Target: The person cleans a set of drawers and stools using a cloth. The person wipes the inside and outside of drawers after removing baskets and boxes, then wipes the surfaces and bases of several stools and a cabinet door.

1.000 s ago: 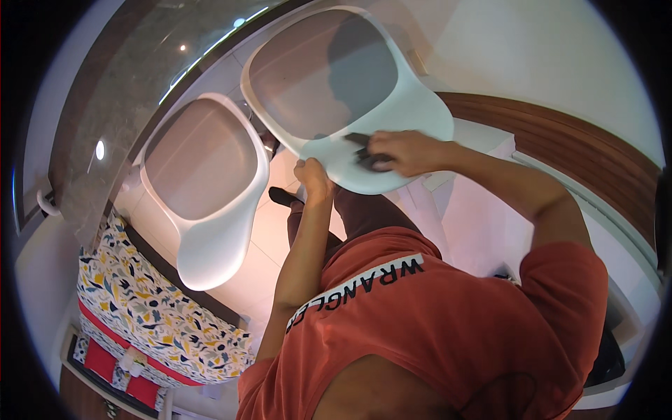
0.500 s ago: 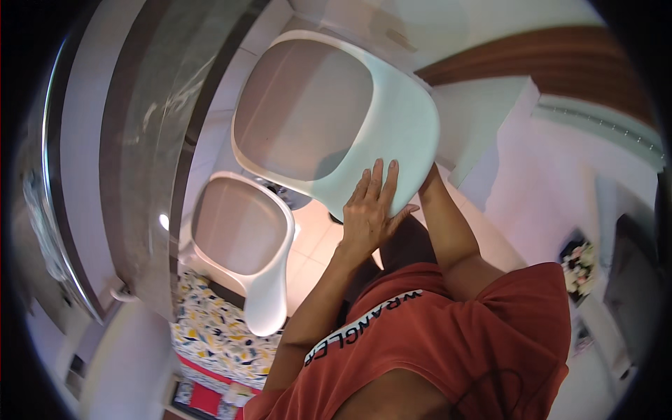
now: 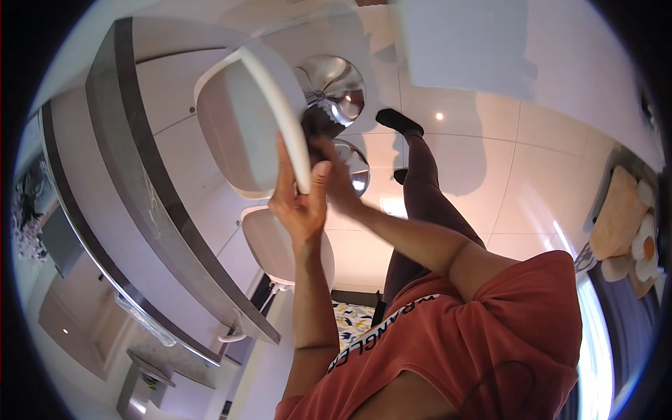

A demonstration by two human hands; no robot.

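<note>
A bar stool with a white shell and a grey seat stands in front of me, its backrest turned nearly edge-on. My left hand is closed on the backrest's white rim, the thumb on one side and fingers on the other. Close by, beneath the shell's outer side, is my right hand. Motion smears it, so its fingers and any hold are unclear. A shiny round chrome base rests on the floor beyond. Nearer me is a second similar stool, partly covered by my left hand and forearm.
A long counter with a dark edge runs along the left. Pale floor tiles spread to the right, where my dark-clad leg extends. A tan cushion lies at the far right. Patterned fabric shows near my body.
The stool has turned from showing its wide face to nearly edge-on. My left hand went from lying flat on the shell to gripping its rim. The whole view has shifted.
</note>
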